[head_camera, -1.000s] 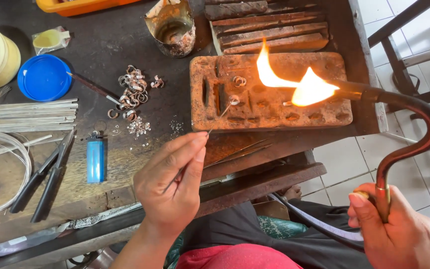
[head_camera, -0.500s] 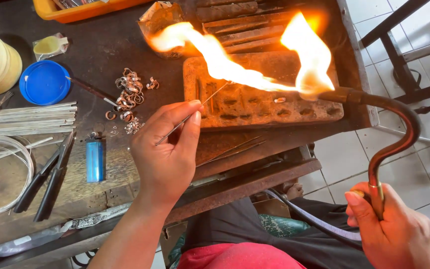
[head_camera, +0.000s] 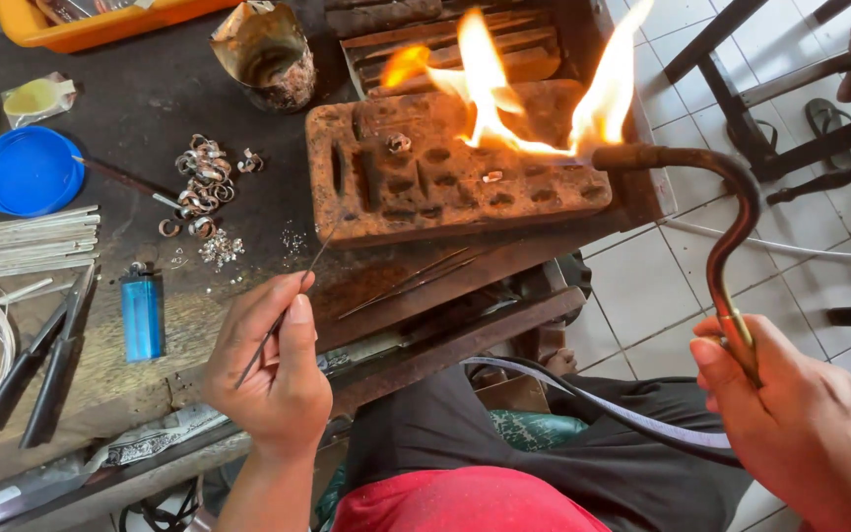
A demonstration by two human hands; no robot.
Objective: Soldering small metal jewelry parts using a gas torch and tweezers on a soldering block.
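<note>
Pinching a thin metal pick (head_camera: 283,313) between thumb and fingers of the left hand (head_camera: 273,374), tip angled up toward the near edge of the pitted soldering block (head_camera: 445,172) but not touching it. Pulled back toward the body compared with half a second ago, when reaching up close to the block and the flame. Gripping the curved torch pipe (head_camera: 726,246) in the right hand (head_camera: 800,424), fingers closed around its lower end, nozzle aimed leftward across the block's top. Burning broad and ragged now: flame (head_camera: 504,94) licking over the far right part of the block, shorter than the long streak seen a moment before. Sitting on the block, two small metal pieces (head_camera: 398,143), one near the upper left pits, another near the middle. Judging from the withdrawal, heating without touching just now, pick kept ready beside the work.

Lying left of the block on the dark bench: a heap of small silver rings (head_camera: 201,177), a blue lighter (head_camera: 141,313), black pliers (head_camera: 36,360), a blue round lid (head_camera: 30,169), a bundle of white rods (head_camera: 22,241). Standing behind, a battered tin cup (head_camera: 268,54).
</note>
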